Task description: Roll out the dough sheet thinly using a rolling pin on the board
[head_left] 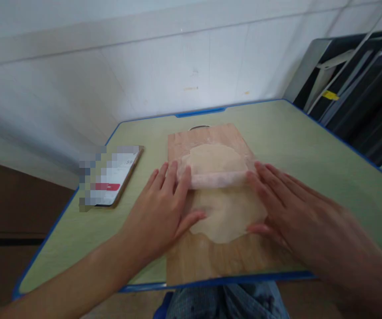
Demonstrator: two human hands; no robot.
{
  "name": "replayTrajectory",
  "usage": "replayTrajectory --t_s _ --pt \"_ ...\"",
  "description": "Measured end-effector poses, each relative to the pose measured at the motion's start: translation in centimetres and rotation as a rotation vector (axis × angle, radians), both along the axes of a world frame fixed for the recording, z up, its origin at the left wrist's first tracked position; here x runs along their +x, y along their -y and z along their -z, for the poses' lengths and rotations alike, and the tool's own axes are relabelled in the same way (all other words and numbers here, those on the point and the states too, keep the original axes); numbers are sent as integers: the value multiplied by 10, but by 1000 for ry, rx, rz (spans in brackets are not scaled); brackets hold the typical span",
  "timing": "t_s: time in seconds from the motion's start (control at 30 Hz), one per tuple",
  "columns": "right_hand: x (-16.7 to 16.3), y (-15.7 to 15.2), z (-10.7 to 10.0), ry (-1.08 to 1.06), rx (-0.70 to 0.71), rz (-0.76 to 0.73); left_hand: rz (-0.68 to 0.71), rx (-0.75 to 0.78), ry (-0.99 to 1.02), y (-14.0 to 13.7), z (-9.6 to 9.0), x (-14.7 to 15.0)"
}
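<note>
A flat sheet of pale dough (pixel 226 217) lies on a wooden cutting board (pixel 197 261). Across the dough rests a light-coloured rolling pin (pixel 219 180), dusted whitish. My left hand (pixel 164 199) presses flat on the pin's left end, fingers stretched forward and thumb out over the dough. On the right end lies my right hand (pixel 287 204), also with its fingers extended and its thumb near the dough's edge. Both ends of the pin are hidden under my hands. Neither hand is wrapped round it.
The board sits on a pale green table (pixel 290 137) with a blue rim. A phone (pixel 116 177) lies left of the board, its screen partly blurred. A white wall (pixel 164 75) stands behind the table, and dark folded items (pixel 370 84) lean at the right.
</note>
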State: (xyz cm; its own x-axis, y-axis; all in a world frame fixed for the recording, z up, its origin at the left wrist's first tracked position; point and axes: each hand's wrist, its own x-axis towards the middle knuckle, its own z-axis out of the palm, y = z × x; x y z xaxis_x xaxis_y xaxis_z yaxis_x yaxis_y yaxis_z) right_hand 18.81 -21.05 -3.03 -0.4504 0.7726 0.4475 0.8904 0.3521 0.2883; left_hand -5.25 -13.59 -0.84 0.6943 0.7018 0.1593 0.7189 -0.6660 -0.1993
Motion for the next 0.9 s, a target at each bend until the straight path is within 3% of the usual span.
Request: replayTrajectory --t_s 0.1,0.2,0.3,0.4,0.53,0.7,0.73,0.8,0.9 --pt "2 -21 0 -7 -18 15 9 -47 11 -26 3 4" --pt "8 -82 -5 -67 -169 109 -118 -56 24 -89 1 26" --pt "15 -140 -12 -159 -361 221 -116 -88 -15 -144 -5 48" --pt "18 -157 -17 -162 -382 224 -108 -150 -58 -161 -9 56" --pt "12 -111 -15 -163 -380 175 -120 -163 -41 -116 -9 45" --pt "-5 -20 -5 -100 4 8 -158 -42 35 -27 -4 13" --pt "-7 -6 -4 -80 28 -13 -128 -50 33 -14 -5 6" --pt "-7 12 -7 -74 18 -46 -44 -82 40 2 -8 -8" --pt "-4 18 -15 -116 -27 -46 67 -151 106 4 -16 -21"
